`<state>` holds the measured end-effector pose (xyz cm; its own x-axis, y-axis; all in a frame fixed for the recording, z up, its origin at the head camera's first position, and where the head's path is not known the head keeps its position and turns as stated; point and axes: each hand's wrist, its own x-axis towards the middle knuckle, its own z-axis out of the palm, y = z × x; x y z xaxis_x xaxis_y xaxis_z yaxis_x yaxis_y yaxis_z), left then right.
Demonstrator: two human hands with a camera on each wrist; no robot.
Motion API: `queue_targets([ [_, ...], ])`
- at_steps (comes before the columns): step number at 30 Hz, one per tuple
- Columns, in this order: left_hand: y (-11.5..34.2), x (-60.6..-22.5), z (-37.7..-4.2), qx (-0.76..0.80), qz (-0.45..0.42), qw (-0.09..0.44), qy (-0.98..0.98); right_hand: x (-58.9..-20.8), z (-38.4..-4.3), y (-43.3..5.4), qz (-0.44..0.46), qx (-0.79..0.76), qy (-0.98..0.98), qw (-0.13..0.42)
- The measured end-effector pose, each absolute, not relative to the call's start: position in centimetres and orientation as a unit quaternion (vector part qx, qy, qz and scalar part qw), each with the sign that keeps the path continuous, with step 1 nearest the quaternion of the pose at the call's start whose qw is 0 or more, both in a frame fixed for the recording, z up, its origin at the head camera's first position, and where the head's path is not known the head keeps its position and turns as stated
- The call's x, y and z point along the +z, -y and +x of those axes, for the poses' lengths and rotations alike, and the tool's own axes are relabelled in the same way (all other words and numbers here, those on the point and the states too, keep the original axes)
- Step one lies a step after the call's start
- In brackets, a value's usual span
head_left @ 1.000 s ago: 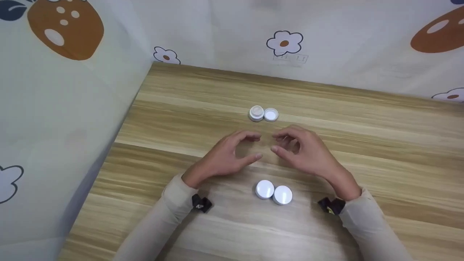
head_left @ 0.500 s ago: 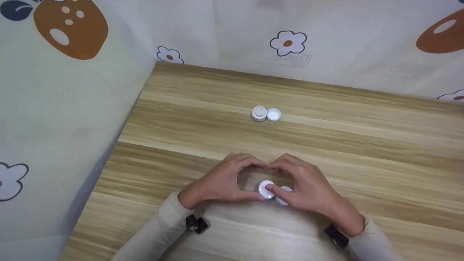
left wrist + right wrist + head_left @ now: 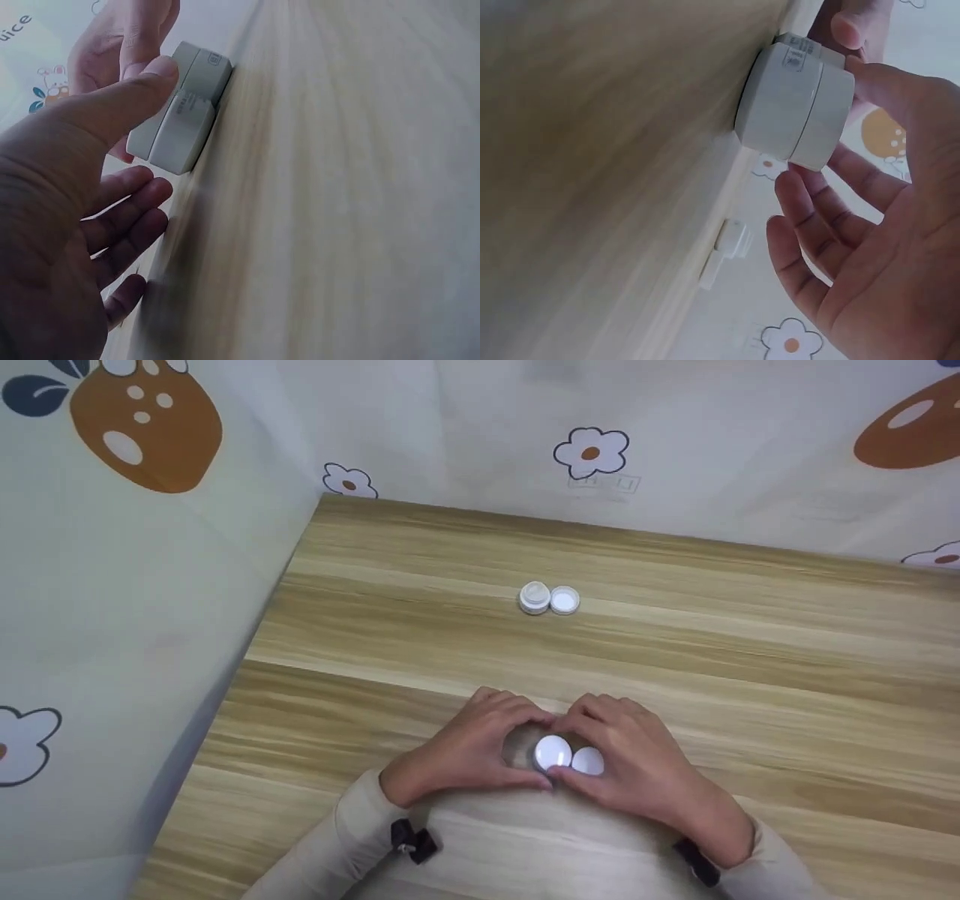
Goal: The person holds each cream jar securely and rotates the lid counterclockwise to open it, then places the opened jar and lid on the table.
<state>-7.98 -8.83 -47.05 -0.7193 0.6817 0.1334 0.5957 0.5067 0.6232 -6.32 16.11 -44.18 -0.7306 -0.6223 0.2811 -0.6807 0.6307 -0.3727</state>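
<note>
Open jar (image 3: 535, 598); upturned lid (image 3: 565, 601); both beyond capped jars (image 3: 553, 752)

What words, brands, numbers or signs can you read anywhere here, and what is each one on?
"uice", cut off by the picture's edge: on the printed wall covering, in the left wrist view.
Small print on the left closed jar: too blurred to read.
Small print and a boxed mark on the right closed jar: too small to read.
Open jar and upturned lid: no readable text.
</note>
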Motion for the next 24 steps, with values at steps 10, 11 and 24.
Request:
queue_targets([
  [10,8.1,-47.3,-8.0,0.303,0.369,0.066,-0.876,-44.2,-6.5,-15.9,0.382,0.220,0.895,0.074],
  [11,8.0,-47.3,-8.0,0.304,0.369,0.068,-0.876,-44.2,-6.5,-16.0,0.381,0.219,0.895,0.073],
  [24,8.1,-47.0,-9.7,0.351,0.357,0.033,-0.865,-43.8,-7.9,-15.9,0.360,0.263,0.892,0.078],
])
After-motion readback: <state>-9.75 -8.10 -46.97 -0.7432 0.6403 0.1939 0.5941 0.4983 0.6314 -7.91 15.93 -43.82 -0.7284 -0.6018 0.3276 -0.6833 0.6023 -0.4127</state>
